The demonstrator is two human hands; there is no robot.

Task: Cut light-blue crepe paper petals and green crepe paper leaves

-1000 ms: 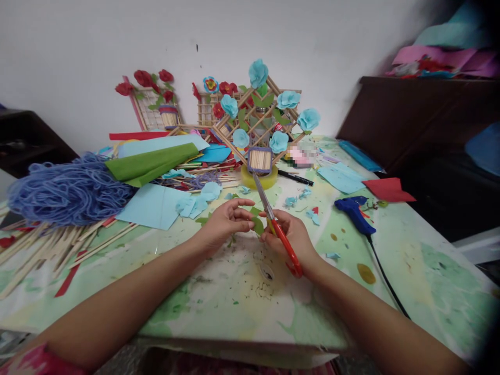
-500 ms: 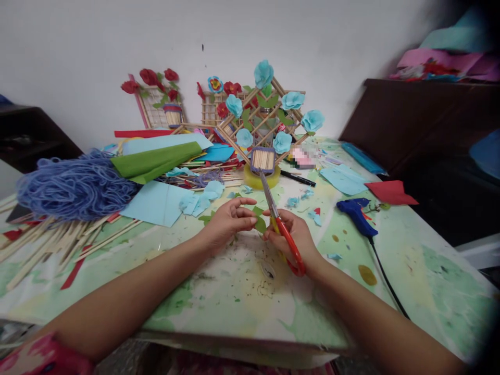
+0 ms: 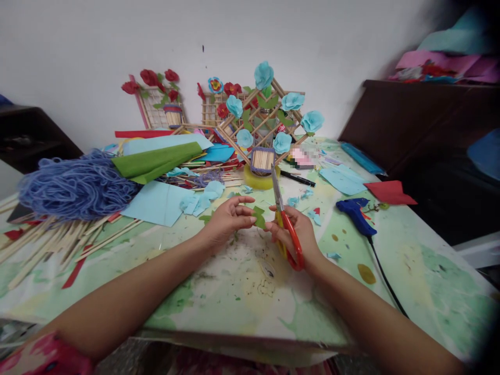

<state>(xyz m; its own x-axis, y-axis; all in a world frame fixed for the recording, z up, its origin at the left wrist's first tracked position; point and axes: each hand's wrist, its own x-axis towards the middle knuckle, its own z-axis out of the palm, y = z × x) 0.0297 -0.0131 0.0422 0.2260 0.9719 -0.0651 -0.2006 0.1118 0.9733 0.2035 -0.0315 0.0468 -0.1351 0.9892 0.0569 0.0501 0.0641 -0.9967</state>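
Observation:
Between thumb and fingers, my left hand (image 3: 231, 221) pinches a small green paper leaf (image 3: 258, 217) above the table. My right hand (image 3: 299, 234) is closed round the red and yellow handles of a pair of scissors (image 3: 289, 232). Their blades point up and away from me, and the fingertips of this hand are just right of the leaf. More green paper pieces (image 3: 205, 219) lie partly hidden behind my left hand. Beyond both hands stands a stick lattice (image 3: 260, 125) with light blue paper flowers, green leaves and a small stick pot (image 3: 263, 160) at its foot.
A yellow tape roll (image 3: 255, 179) lies under the pot. At right are a blue glue gun (image 3: 357, 216) with its cord, a black pen (image 3: 297, 178) and red paper (image 3: 390, 192). Purple yarn (image 3: 78, 185), loose sticks (image 3: 50, 245) and blue paper (image 3: 154, 203) cover the left side.
My right hand has drawn slightly right, away from the leaf, and the scissors have swung more upright with their tips further right. My left hand stays nearly still with the leaf.

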